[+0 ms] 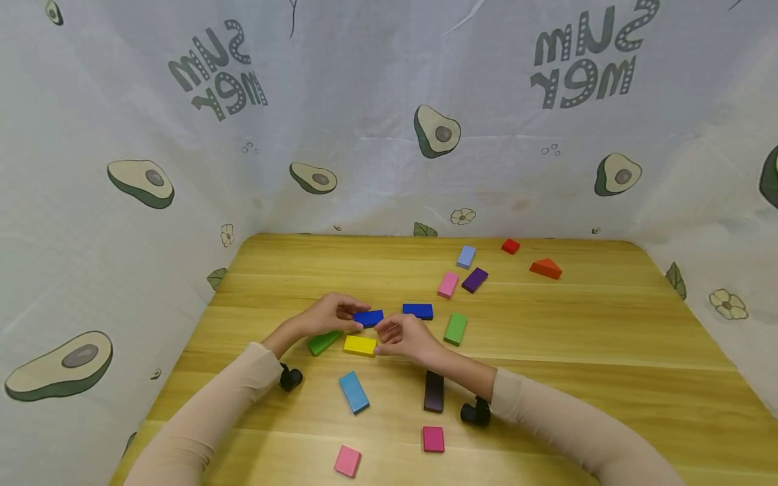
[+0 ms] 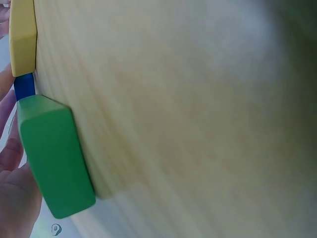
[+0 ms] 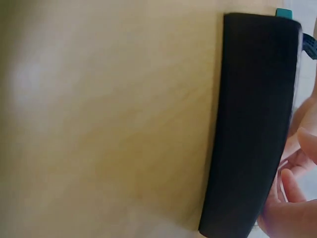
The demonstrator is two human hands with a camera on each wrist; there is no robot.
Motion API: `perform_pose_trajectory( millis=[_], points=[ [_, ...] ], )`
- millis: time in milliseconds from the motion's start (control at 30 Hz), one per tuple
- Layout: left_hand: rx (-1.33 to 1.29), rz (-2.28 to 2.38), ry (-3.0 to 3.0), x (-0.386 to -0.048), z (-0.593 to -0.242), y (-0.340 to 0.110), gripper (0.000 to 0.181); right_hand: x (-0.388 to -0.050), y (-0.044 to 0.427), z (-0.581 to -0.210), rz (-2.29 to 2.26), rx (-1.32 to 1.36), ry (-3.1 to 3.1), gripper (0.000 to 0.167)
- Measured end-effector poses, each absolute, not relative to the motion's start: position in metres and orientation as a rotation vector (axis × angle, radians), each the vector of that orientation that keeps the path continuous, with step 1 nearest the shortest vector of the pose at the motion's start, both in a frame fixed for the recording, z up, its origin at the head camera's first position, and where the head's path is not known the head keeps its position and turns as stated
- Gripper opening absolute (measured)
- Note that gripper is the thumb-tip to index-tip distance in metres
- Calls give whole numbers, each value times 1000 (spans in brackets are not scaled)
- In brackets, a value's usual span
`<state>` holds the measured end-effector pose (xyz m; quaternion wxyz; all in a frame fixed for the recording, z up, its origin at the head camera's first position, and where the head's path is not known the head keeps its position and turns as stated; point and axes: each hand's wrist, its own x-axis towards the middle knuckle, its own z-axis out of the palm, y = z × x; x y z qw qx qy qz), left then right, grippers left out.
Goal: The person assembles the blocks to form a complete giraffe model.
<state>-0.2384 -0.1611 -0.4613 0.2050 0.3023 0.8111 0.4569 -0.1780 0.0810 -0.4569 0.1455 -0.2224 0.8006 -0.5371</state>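
Note:
At the middle of the table, my left hand (image 1: 331,314) pinches the left end of a blue block (image 1: 369,318), thumb on the near side and fingers on the far side. My right hand (image 1: 410,339) is at that block's right end, fingers bent loosely, its thumb tip by the right end of a yellow block (image 1: 360,345). Whether this thumb touches the yellow block cannot be told. A green block (image 1: 324,342) lies under the left wrist, larger in the left wrist view (image 2: 57,158). Beyond the right hand lies a second blue block (image 1: 417,311).
Nearer me lie a light blue block (image 1: 354,392), a black block (image 1: 434,391), a magenta block (image 1: 433,439) and a pink block (image 1: 348,461). Another green block (image 1: 455,329) is right of the hands. Farther back are a purple block (image 1: 475,280) and a red-orange triangle (image 1: 546,268).

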Motion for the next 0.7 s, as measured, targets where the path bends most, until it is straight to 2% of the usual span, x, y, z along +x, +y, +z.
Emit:
perform_pose_trajectory(
  millis=[700],
  points=[
    [796, 1292, 2235, -241, -460, -164, 38, -180, 71, -465, -1471, -672, 2416, 27]
  ],
)
